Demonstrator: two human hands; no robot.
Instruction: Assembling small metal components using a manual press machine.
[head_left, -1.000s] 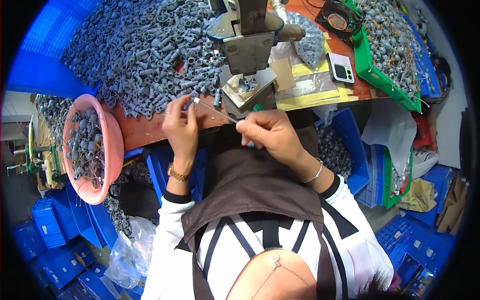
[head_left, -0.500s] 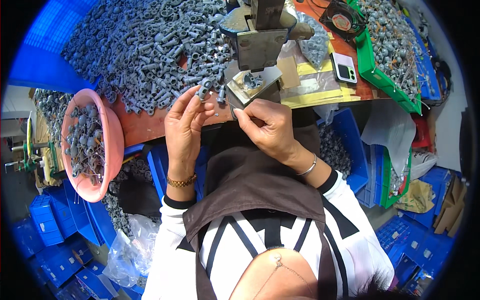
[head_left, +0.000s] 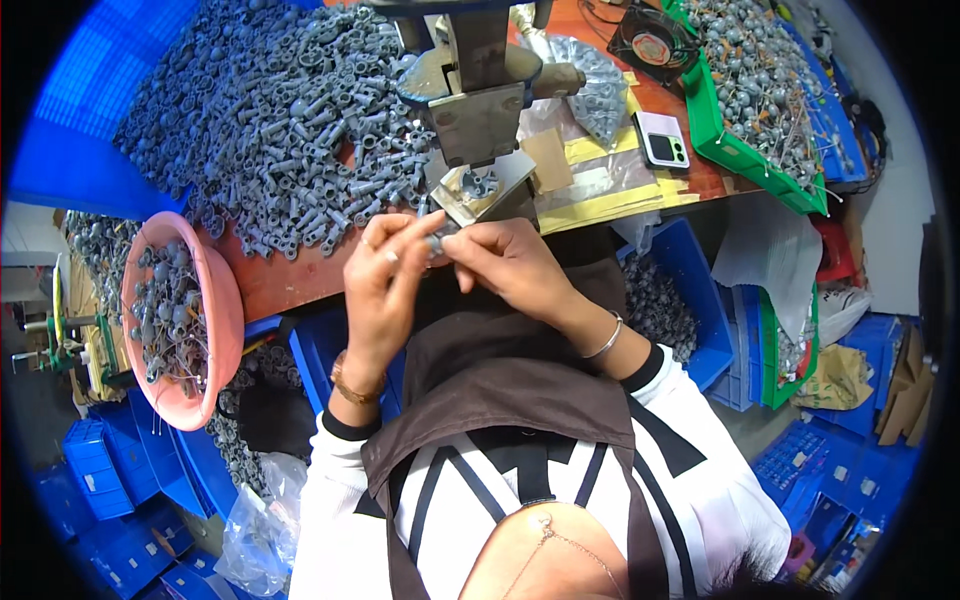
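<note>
My left hand (head_left: pixel 385 270) is raised at the table's front edge, its fingers closed around a small grey plastic fitting (head_left: pixel 435 242). Right against it, the thumb and forefinger of my right hand (head_left: pixel 508 262) are pinched together at the fitting's side. What lies between those right fingertips is hidden. Just beyond both hands stands a metal press (head_left: pixel 480 120), its block above a pale fixture (head_left: pixel 460 208). A curved grey plastic piece (head_left: pixel 480 184) sits in that fixture.
A large heap of grey fittings (head_left: pixel 300 130) covers the table's left. A pink basin (head_left: pixel 222 330) of wired grey parts stands left. To the right are a phone (head_left: pixel 660 140), a small fan (head_left: pixel 652 45) and a green tray (head_left: pixel 735 150). Blue bins (head_left: pixel 715 300) stand below.
My hands have come together; the fitting in my left hand has moved down and right to meet my right fingertips. A thin wire-like piece seen earlier at my right fingers is now hidden.
</note>
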